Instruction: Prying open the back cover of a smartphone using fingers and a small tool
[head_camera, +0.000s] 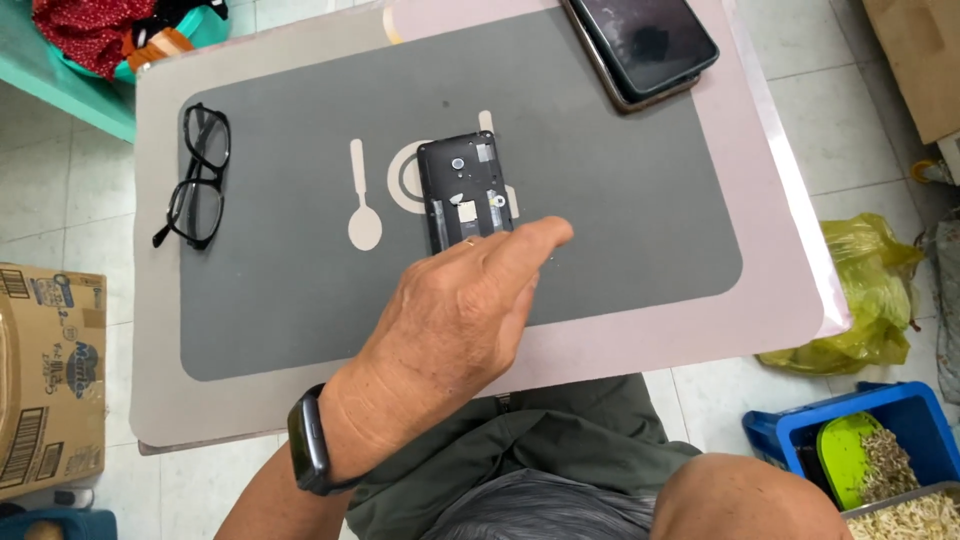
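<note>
Head view: our left hand (455, 320) lies flat over the low end of the phone (466, 185), fingers together, pinching nothing. The phone lies on the grey mat (300, 300) with its back cover already off, insides showing. We cannot see our right hand.

A small table (700, 330) with a pale top stands on a white tiled floor (60, 190) in even, soft light. A green bench edge (60, 85) shows at upper left, a cardboard box (45, 380) at left, a blue crate (900, 420) at lower right.
</note>
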